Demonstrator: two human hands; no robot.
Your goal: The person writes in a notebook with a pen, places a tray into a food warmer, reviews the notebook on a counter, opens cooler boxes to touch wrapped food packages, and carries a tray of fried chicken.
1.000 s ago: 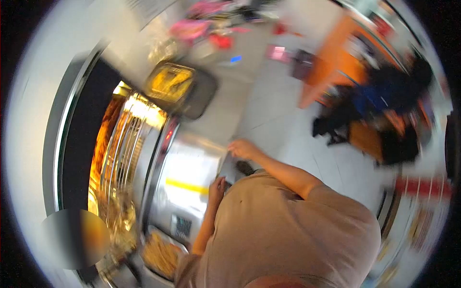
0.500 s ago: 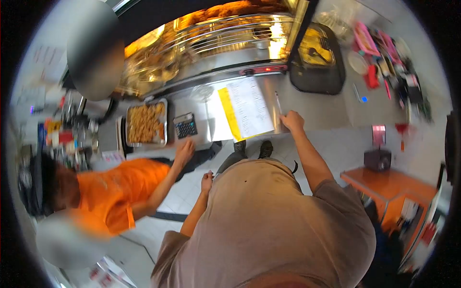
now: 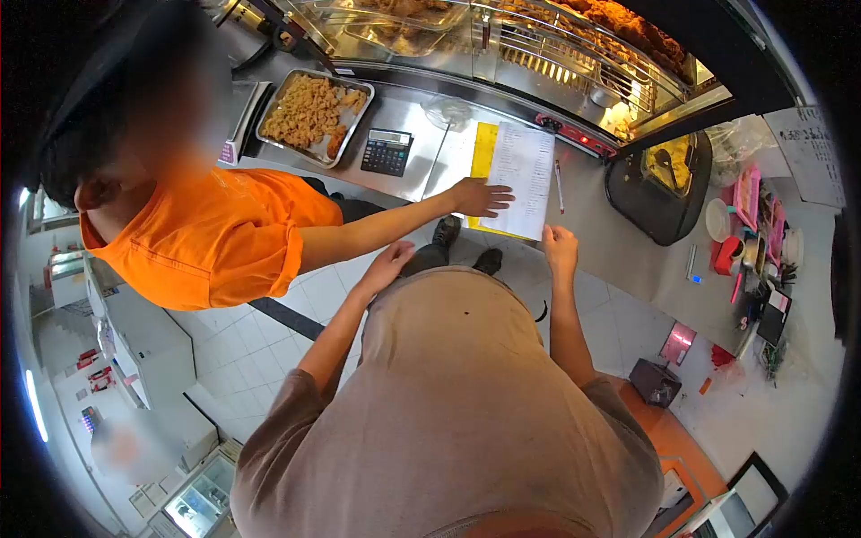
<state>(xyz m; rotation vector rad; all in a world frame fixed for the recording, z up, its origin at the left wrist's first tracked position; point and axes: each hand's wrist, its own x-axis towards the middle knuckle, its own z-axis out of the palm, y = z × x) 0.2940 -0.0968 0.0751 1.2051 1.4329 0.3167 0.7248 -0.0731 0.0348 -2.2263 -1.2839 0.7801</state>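
In the head view, the printed sheet (image 3: 523, 175) lies on the metal counter (image 3: 596, 202), straight ahead of you. Its long axis runs near to far, the far end leaning slightly right. Your right hand (image 3: 560, 248) is at its near right corner, so the rest of the page lies far and left of those fingers. Your fingers are curled with the thumb close in; you can't tell from here whether they pinch that corner or merely sit beside it.

The pen (image 3: 559, 186) lies just right of the page, its long axis also near to far. It is on the far side of your right hand, which is clearly the nearer of your two.

Your left hand (image 3: 387, 267) is in front of your waist, short of the counter's near edge, its fingers loosely bent and released, with nothing visible in it. Between it and the page comes your co-worker's hand (image 3: 482, 197), spread over the sheet's left side from the left. A yellow sheet (image 3: 484, 148) shows beneath the page along its left edge, and the calculator (image 3: 387, 152) lies farther left.
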